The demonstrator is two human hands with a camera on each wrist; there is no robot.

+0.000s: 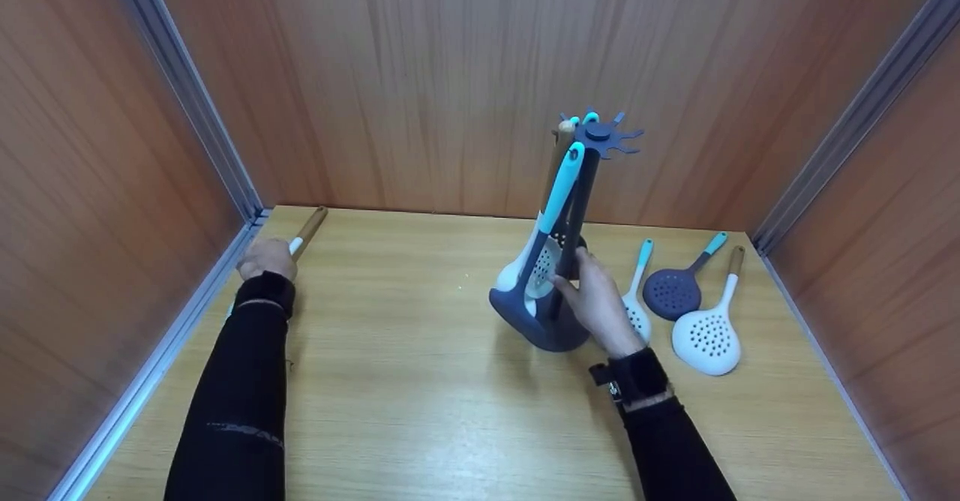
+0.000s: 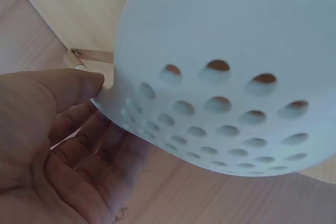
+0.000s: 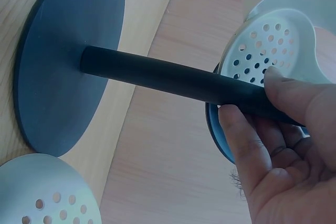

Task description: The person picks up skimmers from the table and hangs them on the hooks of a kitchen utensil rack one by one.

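Note:
My left hand (image 1: 268, 259) is at the far left, pinching a white skimmer by its neck between thumb and fingers. The perforated head of that skimmer (image 2: 220, 103) fills much of the left wrist view; its wooden handle (image 1: 311, 225) points toward the back wall. Right of centre, my right hand (image 1: 598, 300) grips the dark pole of a utensil stand (image 3: 157, 78), thumb on one side and fingers on the other. The stand has a round dark base (image 3: 68, 72) and a spoked top (image 1: 600, 133). Several utensils hang from it, including one with a turquoise handle (image 1: 562, 190).
Right of the stand lie a small white slotted turner (image 1: 636, 313) with a turquoise handle, a dark skimmer (image 1: 670, 293) and a white skimmer (image 1: 706, 342) with a wooden handle. Wooden panels enclose the table (image 1: 397, 336) at the back and both sides.

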